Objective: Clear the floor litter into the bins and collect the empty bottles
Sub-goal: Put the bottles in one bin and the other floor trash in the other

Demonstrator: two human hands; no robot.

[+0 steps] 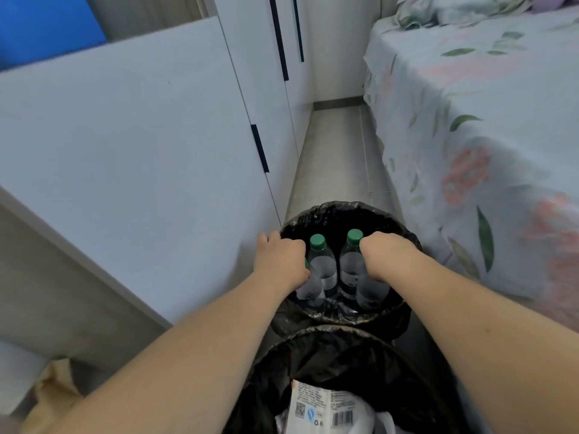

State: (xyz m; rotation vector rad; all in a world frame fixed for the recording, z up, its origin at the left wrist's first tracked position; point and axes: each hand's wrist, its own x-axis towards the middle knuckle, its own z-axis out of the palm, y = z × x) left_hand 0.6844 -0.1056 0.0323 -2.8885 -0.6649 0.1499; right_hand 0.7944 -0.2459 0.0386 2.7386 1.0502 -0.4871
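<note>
Four clear bottles with green caps stand upright in the far bin [404, 317], long axes vertical, so any lift runs straight up; the left hand [282, 261] curls over the top of the left-front bottle [308, 289] and the right hand [387, 256] over the right-front bottle [371, 292] (both caps hidden beneath the palms). The two rear bottles [322, 264] stand untouched between the hands; the near bin [282, 371] holds wrappers.
</note>
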